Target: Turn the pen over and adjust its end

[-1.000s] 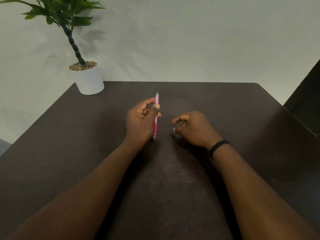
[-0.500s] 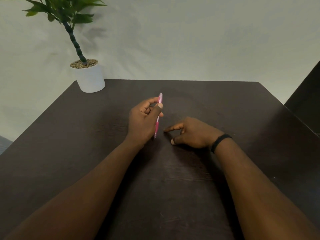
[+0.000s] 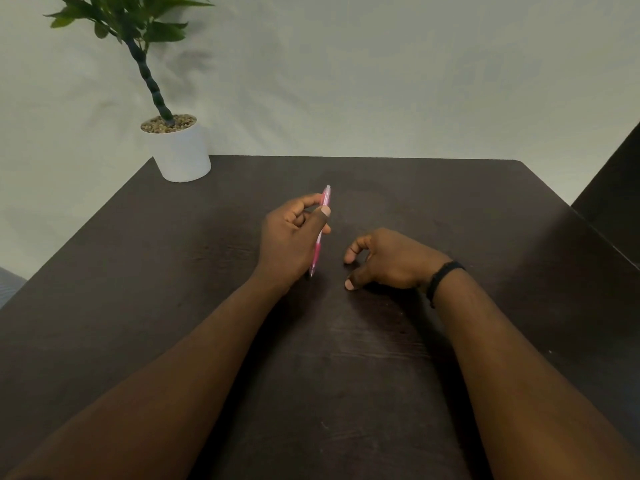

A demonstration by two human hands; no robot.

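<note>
Pink pen [image 3: 320,233]: I log it pinched between thumb and fingers of the left hand [image 3: 289,242], nearly upright, tip down just at the table [image 3: 485,216] (contact I cannot confirm). Right hand [image 3: 388,259]: loosely curled beside the pen, holding nothing, resting on the wood. Progress, by my judgement: pen picked up; no mark or paper visible.

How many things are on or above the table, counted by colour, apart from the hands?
Pink: 1, the pen that the left hand holds.
White: 1, the pot at the far left corner of the table.
Green: 1, the plant in that pot.
Black: 1, the wristband by the right hand.
Total: 4.
</note>
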